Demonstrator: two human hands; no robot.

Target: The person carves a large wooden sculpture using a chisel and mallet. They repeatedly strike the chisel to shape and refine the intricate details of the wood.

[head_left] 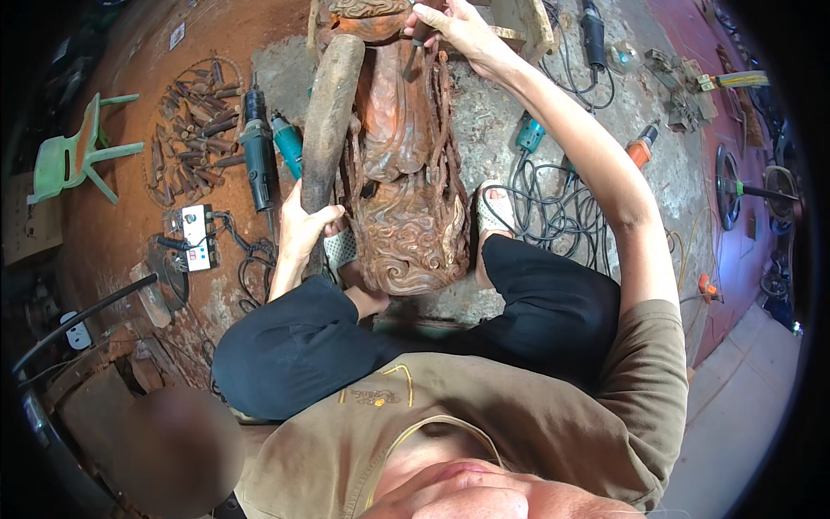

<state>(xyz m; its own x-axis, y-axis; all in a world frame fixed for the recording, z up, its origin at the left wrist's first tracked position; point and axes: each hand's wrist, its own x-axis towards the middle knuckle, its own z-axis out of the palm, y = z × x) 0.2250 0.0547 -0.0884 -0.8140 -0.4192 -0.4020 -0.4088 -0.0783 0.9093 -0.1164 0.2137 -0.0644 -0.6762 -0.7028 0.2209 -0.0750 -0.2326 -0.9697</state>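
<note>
Between my legs lies a long reddish-brown wood carving [413, 229], its near end cut into swirling curls and its middle into smooth folds. My right hand [462, 35] is closed around the dark handle of a chisel [413, 62], near the carving's far end. The blade points down at the carved surface; whether it touches cannot be made out. My left hand [303, 227] grips the lower end of a thick, club-like wooden mallet [333, 117]. The mallet slants up along the carving's left side, and its broad end reaches near the far part of the carving.
At left lie several chisels [194, 134] in a heap, a green plastic chair [82, 151], teal power tools [257, 143] and a white power strip [197, 238]. On the right are tangled black cables [562, 203], an orange-bodied tool [640, 149] and a black grinder [593, 39].
</note>
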